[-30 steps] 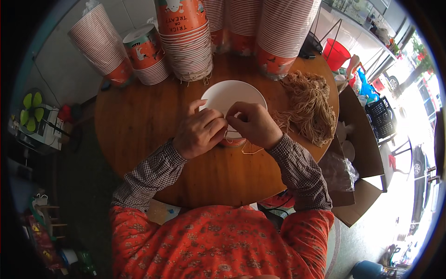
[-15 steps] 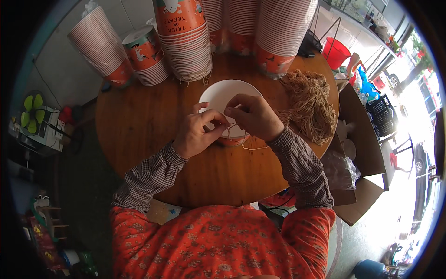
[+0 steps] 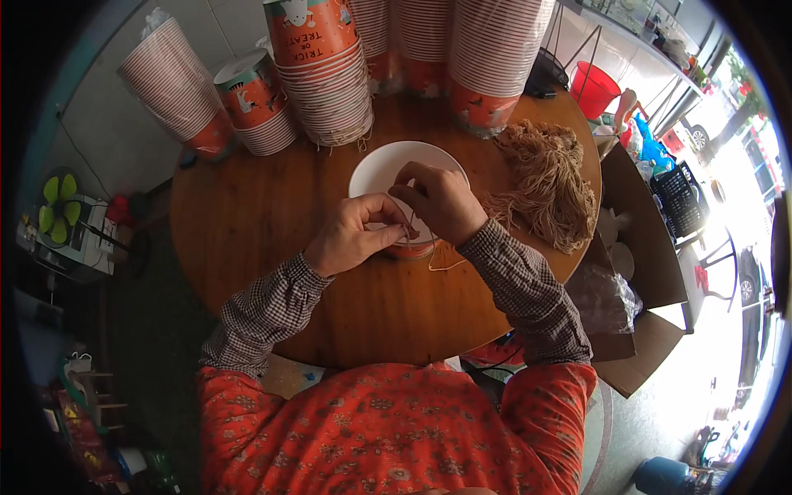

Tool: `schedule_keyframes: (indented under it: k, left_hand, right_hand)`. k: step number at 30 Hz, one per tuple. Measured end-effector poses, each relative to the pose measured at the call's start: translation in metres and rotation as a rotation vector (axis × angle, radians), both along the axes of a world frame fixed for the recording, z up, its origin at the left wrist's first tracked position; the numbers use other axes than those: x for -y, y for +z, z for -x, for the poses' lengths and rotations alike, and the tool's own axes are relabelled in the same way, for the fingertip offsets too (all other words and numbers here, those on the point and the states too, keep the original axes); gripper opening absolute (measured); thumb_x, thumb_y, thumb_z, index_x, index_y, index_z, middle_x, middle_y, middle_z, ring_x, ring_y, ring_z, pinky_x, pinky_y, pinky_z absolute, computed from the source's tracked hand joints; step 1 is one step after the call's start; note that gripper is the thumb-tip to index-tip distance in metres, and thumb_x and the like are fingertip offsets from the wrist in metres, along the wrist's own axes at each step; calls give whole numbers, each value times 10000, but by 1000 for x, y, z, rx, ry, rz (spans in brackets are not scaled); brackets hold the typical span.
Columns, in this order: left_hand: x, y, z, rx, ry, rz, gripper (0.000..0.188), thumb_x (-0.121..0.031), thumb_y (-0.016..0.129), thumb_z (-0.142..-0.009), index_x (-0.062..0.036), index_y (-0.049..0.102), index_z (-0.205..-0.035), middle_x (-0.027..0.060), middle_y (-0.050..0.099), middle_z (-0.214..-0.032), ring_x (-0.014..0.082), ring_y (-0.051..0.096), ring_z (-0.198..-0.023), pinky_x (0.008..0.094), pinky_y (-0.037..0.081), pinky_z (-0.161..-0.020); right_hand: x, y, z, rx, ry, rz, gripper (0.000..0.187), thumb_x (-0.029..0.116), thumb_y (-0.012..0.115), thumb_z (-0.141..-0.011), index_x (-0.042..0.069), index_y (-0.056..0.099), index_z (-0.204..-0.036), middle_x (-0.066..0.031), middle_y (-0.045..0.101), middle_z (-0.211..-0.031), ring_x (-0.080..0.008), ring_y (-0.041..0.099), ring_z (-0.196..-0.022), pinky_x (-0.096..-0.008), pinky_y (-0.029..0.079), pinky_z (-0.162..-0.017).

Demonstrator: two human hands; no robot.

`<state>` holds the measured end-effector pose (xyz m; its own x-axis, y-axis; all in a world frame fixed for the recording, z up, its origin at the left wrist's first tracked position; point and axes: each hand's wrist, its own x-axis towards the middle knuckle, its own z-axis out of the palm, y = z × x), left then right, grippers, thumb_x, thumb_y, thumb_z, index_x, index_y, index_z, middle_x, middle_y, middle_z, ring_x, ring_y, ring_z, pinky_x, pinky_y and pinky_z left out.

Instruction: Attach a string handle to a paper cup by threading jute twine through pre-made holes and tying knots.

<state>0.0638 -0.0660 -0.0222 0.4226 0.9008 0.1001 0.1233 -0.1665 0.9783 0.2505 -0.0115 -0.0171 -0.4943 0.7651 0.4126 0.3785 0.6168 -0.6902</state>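
An orange paper bucket with a white inside (image 3: 388, 161) stands upright on the wooden table, its mouth facing up. Over its near rim, my left hand (image 3: 353, 235) pinches a thin tan string (image 3: 447, 268) between thumb and forefinger. My right hand (image 3: 441, 202) is just right of it, above the bucket's mouth, with bent fingers closed on another part of the string. A loop of string hangs down outside the near wall of the bucket. The fingertips partly cover the spot where the string meets the rim.
A heap of tan strings (image 3: 549, 186) lies on the table's right side. Stacked orange buckets (image 3: 330, 91) and several more stacks, some in clear plastic, line the far edge. An open cardboard box (image 3: 652, 239) stands right of the table, a green fan (image 3: 59, 202) at the left.
My right hand has shifted slightly left and drawn the string up above the rim. My left hand has stayed nearly in place, still pinching. The view has moved slightly.
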Motion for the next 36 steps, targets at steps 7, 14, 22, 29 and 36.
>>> schedule_keyframes:
  k: [7,14,22,29,36]
  left_hand:
    - [2,2,-3,-92,25,-37,132,-63,654,-869,26,615,-959,59,666,-934,116,639,-891,264,536,-812]
    - [4,-2,-4,48,51,30,92,-42,644,-873,16,601,-931,65,664,-914,121,647,-880,264,555,-783]
    - [7,6,-7,99,62,101,106,-27,628,-894,35,572,-960,93,661,-908,138,674,-842,239,586,-729]
    - [6,3,-5,23,48,31,94,-20,610,-899,37,570,-961,90,663,-912,134,678,-848,235,581,-741]
    - [3,-7,-5,-96,94,-197,144,-52,649,-858,-50,610,-997,19,680,-875,118,683,-773,383,468,-942]
  right_hand:
    - [-7,-12,1,14,12,-10,126,124,653,-849,12,634,-903,-154,657,-770,-286,654,-698,-352,509,-630]
    - [36,0,-30,-67,3,-144,124,53,684,-789,15,651,-902,-96,654,-886,-267,624,-869,-362,479,-783]
    - [50,-13,-25,-66,-83,-241,170,89,765,-726,50,661,-854,-48,667,-882,-243,602,-857,-360,438,-820]
    - [46,-12,-26,-61,-33,-162,137,68,749,-735,51,679,-853,-54,672,-851,-235,609,-840,-350,438,-826]
    - [45,-11,-24,-88,-31,-94,81,40,697,-769,36,671,-845,-67,667,-844,-241,612,-840,-349,446,-816]
